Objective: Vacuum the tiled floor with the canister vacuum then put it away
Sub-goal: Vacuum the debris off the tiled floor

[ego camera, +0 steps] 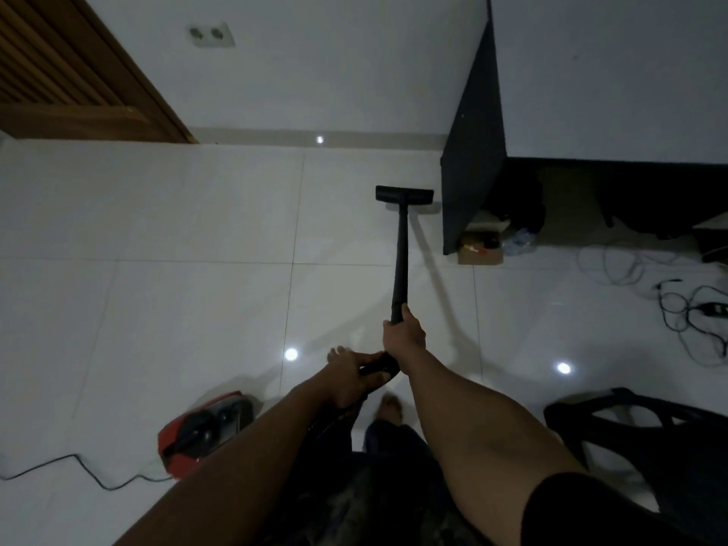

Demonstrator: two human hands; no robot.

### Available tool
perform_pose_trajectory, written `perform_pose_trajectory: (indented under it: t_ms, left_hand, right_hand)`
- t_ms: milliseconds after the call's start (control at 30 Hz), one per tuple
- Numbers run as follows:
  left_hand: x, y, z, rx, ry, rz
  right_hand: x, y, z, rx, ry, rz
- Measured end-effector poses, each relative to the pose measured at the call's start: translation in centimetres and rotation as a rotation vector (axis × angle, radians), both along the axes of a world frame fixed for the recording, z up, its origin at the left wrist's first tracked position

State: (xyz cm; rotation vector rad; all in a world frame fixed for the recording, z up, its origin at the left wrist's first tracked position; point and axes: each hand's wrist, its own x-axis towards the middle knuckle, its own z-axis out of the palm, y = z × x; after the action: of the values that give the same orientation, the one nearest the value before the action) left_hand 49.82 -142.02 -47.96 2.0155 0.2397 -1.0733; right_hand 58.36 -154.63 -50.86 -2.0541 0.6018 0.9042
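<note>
While the right hand [405, 333] was wrapped round the upper end of the black wand [401, 254], the left hand [346, 382] was clamped on the black hose handle [380, 366] just behind it, so both hands sat close together on the same tube. The floor head [404, 194] lay flat on the tiled floor [157, 214], near the far wall's skirting [315, 134] and just beside the dark side panel [470, 151] of the bench, without touching either. To the left of the head, the tiles ran open as far as the wooden door [75, 69]. The red canister [207, 431] sat on the floor at the lower left, beside the left forearm, with its power cord [78, 466] trailing away leftward.

Under the bench stood a small cardboard box [480, 248] and a crumpled plastic item, with loose cables [689, 309] spread across the tiles to the right. A dark chair [638, 435] crowded the lower right corner. A double wall socket [211, 33] sat above the skirting.
</note>
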Motion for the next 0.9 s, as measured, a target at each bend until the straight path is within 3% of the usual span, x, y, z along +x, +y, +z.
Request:
perform_pose_trajectory:
  t_ms: [133,533,633,900]
  left_hand:
    - [-6.9,-2.1,3.4,-0.048,0.02,0.063]
    - [-31.7,-3.6,4.3,-0.056,0.04,-0.083]
    - [-39.5,-4.4,4.8,-0.088,0.03,-0.116]
    - [-53.9,-7.5,3.7,-0.123,0.097,-0.196]
  right_hand:
    - [-7.7,-1.7,0.1,0.016,-0.001,-0.022]
    - [-34.3,-4.4,-1.5,-0.03,-0.03,-0.14]
    - [-42.3,-5.6,-3.8,-0.079,-0.002,-0.082]
    - [-58.9,-9.7,-0.5,-0.047,0.053,-0.193]
